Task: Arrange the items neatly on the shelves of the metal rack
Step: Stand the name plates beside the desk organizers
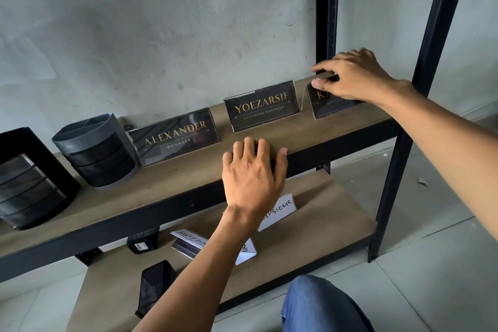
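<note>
Office storeroom: desk nameplates (173, 137), metal rack (327, 21).

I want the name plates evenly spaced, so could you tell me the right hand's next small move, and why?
Probably slide the third name plate slightly rightward before letting go: the right hand pinches its top edge, and it stands nearly against the YOEZARSIF plate, closer than that one stands to the ALEXANDER plate.

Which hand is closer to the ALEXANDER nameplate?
Left. The left hand rests on the shelf edge just right of the ALEXANDER nameplate; the right hand pinches the rightmost nameplate, beyond the YOEZARSIF one.
</note>
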`<state>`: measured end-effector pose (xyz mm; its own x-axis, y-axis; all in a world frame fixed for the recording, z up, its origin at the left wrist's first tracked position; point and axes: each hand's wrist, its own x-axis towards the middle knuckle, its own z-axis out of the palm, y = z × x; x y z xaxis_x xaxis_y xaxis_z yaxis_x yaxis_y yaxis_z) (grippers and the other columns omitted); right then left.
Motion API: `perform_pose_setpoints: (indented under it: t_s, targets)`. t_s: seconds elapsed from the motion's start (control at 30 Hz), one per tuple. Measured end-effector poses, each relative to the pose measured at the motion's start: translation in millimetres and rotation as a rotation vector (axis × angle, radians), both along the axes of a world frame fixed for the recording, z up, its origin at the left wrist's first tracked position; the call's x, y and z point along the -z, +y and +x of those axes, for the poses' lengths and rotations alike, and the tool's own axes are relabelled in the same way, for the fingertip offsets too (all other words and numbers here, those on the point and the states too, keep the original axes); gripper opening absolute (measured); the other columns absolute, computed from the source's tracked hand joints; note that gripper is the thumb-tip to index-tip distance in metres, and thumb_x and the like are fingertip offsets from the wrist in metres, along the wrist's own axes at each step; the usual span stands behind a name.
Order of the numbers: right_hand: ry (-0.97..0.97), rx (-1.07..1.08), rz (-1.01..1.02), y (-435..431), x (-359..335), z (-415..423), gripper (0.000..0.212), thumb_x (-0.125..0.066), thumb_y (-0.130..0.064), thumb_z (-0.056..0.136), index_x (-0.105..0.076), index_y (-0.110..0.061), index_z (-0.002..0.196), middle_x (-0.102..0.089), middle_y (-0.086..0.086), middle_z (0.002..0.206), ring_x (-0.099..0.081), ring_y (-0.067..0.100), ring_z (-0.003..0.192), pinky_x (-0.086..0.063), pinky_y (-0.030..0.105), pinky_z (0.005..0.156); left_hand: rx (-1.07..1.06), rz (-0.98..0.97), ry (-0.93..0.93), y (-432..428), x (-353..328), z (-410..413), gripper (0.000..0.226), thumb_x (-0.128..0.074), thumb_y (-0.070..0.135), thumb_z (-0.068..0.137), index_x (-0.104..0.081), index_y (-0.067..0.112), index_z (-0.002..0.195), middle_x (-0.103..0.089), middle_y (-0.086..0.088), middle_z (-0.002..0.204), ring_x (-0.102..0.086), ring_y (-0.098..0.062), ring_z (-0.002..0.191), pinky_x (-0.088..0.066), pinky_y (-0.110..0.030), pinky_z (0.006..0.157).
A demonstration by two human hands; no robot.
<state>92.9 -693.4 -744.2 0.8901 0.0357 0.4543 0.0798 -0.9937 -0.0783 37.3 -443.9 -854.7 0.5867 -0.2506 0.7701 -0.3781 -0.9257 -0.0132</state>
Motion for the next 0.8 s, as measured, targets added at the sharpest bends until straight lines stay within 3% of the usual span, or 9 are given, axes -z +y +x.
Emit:
perform_pose_setpoints:
  t_s: [0.2,0.43,0.8]
  targets:
    - [-0.076,-0.028,-0.01,26.7,2.6,-14.3,0.051,-0.048,-0.055,0.091,-0.053,-0.027,0.133,-0.054,0.011,0.132,-0.042,0.03,0.127,-0.015,0.047,0.114,0.064,0.006,0.022,7.6,-2.5,-1.0,0.043,-0.04,0.05,0.094,-0.061,0.015,0.083,-0.057,-0.003,0.08,-0.053,-0.026,0.076,-0.039,-0.039,0.069]
    - [-0.155,-0.117,-0.003,78.0,24.2,-36.6,0.044,-0.053,-0.05,0.091,-0.06,-0.024,0.125,-0.059,0.007,0.123,-0.047,0.025,0.12,-0.015,0.041,0.112,0.08,-0.003,0.016,40.8,2.5,-11.8,0.04,-0.045,0.049,0.091,-0.063,0.013,0.088,-0.058,-0.004,0.081,-0.053,-0.027,0.076,-0.042,-0.04,0.072]
    - [-0.105,-0.249,0.045,181.5,52.2,-68.5,0.035,-0.058,-0.044,0.089,-0.066,-0.022,0.116,-0.063,0.005,0.11,-0.052,0.026,0.108,-0.03,0.038,0.098,0.025,-0.013,0.044,153.5,-2.5,-37.1,0.037,-0.044,0.046,0.087,-0.063,0.014,0.091,-0.06,-0.004,0.086,-0.056,-0.026,0.078,-0.045,-0.04,0.071]
